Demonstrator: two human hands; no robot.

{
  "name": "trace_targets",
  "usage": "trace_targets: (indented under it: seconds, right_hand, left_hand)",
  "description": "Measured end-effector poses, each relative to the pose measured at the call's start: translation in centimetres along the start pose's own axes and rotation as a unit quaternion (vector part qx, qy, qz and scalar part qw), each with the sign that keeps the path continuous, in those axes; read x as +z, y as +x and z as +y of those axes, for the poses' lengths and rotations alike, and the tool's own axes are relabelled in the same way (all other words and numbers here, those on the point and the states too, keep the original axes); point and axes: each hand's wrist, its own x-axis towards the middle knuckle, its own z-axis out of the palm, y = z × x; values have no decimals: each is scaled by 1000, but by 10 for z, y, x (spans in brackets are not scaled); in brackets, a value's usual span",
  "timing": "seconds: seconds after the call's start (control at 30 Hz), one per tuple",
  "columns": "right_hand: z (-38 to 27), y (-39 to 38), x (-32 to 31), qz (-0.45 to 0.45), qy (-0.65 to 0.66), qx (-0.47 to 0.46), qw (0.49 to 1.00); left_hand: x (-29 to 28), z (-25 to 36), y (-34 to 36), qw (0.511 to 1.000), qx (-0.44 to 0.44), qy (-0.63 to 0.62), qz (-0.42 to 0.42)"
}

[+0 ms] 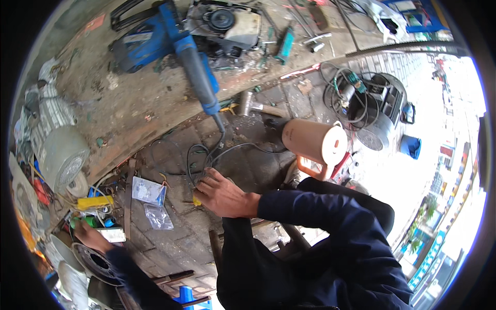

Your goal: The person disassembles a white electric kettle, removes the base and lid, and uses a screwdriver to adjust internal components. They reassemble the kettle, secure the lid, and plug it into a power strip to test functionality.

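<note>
My right hand (223, 195) is in the middle, over my knee, its fingers curled together. A small yellow piece shows under the fingertips; what it belongs to is hidden. A loop of black power cord (191, 168) passes right beside these fingers. The cord runs up to a blue power tool (196, 77) with a long dark grip, which lies across the bench edge. At the lower left, my left hand (92, 236) reaches into clutter beside a green object (91, 221) and a small white box (112, 235). Its fingertips are too hidden to read.
An orange-pink jug (310, 140) stands by my right knee, near a hammer (253, 106). Small plastic bags (149, 191) lie on the brick floor. An engine part (225, 26) rests on the wooden bench (139, 111). Motors with tangled cables (369, 116) stand at the right.
</note>
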Motion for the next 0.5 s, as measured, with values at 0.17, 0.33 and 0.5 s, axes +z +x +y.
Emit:
trace_targets:
  seconds: [0.17, 0.33, 0.5]
  right_hand:
    - [27, -56, -130, -285, 56, -35, 956]
    - [84, -159, -286, -345, 91, 368, 859]
    - [88, -249, -263, -108, 160, 626, 756]
  left_hand:
    - [7, 168, -180, 953, 60, -147, -258]
    - [66, 356, -266, 824, 15, -254, -507]
    - [216, 462, -325, 767, 305, -136, -548]
